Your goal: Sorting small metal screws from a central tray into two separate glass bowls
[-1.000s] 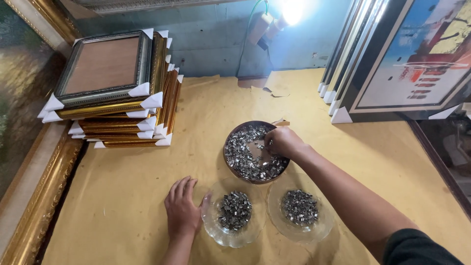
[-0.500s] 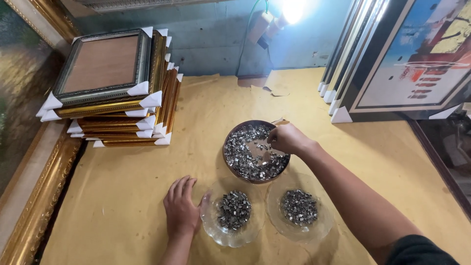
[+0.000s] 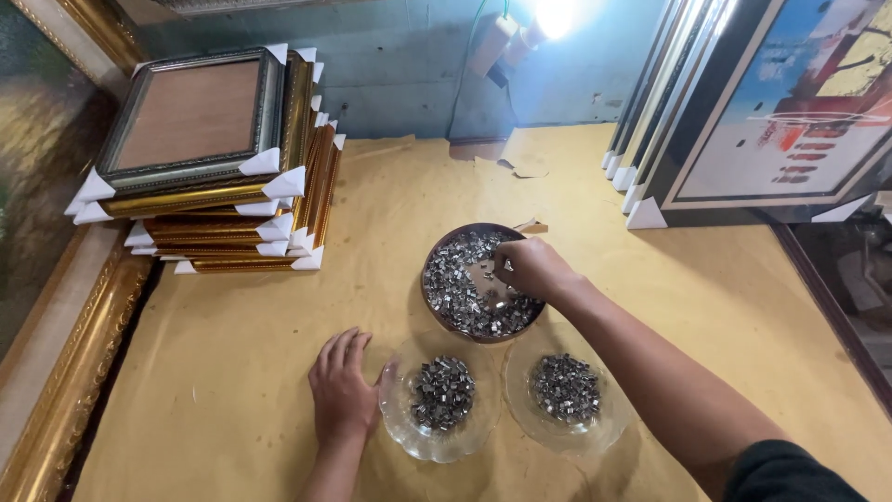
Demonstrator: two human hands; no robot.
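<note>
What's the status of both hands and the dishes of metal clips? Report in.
Right hand in dark bowl, picking at metal clips. Left hand flat beside left glass dish. Nothing in the way.

Paper-covered table (image 3: 279, 372); frame stack (image 3: 223, 167); dark bowl (image 3: 437, 270); two glass dishes (image 3: 400, 428).

Both forearms are bare from wrist to elbow; the left hand (image 3: 342, 395) and the right hand (image 3: 530, 268) carry no gloves, rings or watch that can be seen. A dark, near-black short sleeve (image 3: 790, 474) covers the right upper arm; its edge lies just above the elbow.
</note>
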